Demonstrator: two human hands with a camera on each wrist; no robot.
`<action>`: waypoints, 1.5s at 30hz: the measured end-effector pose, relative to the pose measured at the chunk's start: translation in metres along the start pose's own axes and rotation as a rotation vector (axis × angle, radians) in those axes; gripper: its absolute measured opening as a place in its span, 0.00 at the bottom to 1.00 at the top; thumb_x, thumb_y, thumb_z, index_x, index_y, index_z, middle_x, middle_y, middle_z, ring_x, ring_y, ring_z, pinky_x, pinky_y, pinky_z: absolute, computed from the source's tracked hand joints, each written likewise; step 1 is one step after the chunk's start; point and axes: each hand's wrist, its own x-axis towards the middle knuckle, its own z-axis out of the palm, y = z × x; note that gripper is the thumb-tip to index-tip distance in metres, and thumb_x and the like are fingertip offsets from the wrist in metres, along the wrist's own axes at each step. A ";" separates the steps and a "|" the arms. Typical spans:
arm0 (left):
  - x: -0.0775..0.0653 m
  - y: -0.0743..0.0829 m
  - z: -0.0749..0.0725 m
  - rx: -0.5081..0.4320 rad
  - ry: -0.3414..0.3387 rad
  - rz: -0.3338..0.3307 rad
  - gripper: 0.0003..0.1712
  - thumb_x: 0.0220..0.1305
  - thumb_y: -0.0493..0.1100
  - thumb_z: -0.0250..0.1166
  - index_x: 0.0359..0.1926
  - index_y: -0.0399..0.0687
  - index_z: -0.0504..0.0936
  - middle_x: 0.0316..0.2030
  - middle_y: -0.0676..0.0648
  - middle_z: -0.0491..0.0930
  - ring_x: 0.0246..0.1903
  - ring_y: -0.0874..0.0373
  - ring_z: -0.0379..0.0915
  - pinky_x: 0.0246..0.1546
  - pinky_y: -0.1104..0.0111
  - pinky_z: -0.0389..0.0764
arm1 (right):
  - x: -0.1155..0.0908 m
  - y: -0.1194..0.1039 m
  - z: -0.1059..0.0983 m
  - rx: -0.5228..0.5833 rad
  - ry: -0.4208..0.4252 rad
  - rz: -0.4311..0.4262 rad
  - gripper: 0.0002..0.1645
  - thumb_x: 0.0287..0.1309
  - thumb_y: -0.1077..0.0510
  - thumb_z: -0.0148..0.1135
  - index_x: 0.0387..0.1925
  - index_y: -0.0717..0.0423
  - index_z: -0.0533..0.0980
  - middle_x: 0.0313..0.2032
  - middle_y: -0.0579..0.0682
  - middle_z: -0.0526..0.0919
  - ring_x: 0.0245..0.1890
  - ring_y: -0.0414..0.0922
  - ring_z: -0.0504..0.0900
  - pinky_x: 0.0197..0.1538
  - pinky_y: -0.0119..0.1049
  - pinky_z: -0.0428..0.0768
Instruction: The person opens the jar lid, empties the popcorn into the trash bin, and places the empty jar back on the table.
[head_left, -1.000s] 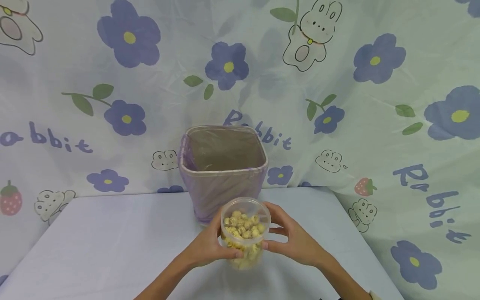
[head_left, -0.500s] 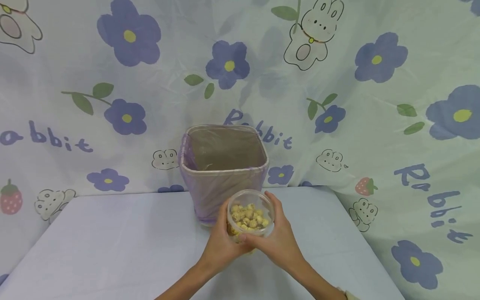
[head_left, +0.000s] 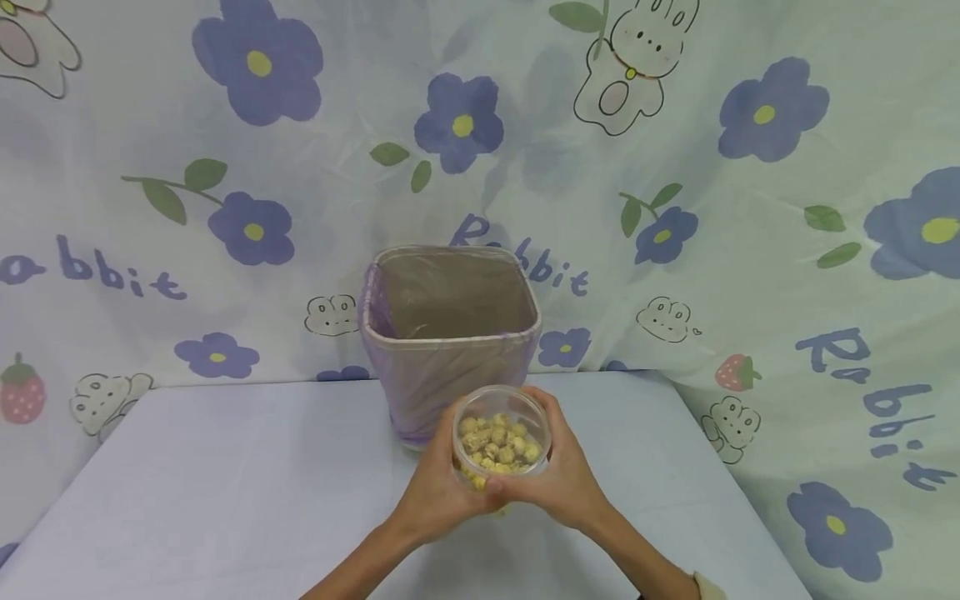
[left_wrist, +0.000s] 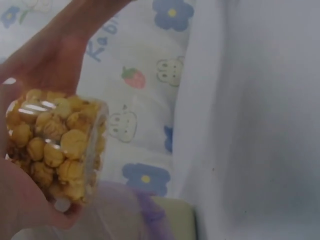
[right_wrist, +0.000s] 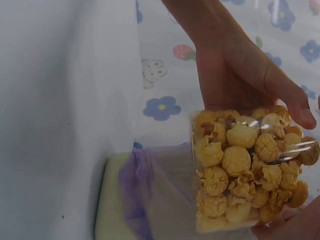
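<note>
A clear round plastic jar (head_left: 501, 388) of popcorn (head_left: 498, 442) is held above the table, in front of a lined bin. Its wide mouth has no lid on it. My left hand (head_left: 441, 483) grips the jar's left side, and my right hand (head_left: 564, 477) wraps the right side. The thumbs come together at the near side of the jar. Through the clear wall in the right wrist view, round yellow popcorn pieces (right_wrist: 236, 161) show packed close. Most of the fingers behind the jar are hidden in the head view.
Just beyond the jar stands a square beige waste bin (head_left: 457, 342), lined with a thin purple plastic bag (head_left: 375, 308). A pale cloth covers the table (head_left: 247, 483). Behind and to the right hangs a flower-and-rabbit curtain (head_left: 337, 108).
The jar has moved slightly right and up in the head view. My right thumb has come round the near side to meet the left one. The bin has stayed in place.
</note>
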 end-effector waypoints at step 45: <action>0.014 0.000 -0.008 -0.121 -0.047 -0.101 0.63 0.46 0.43 0.82 0.76 0.57 0.51 0.65 0.46 0.64 0.61 0.48 0.66 0.60 0.52 0.72 | 0.011 0.007 -0.008 -0.032 0.036 -0.165 0.55 0.56 0.44 0.74 0.75 0.59 0.55 0.70 0.56 0.64 0.69 0.54 0.63 0.68 0.43 0.66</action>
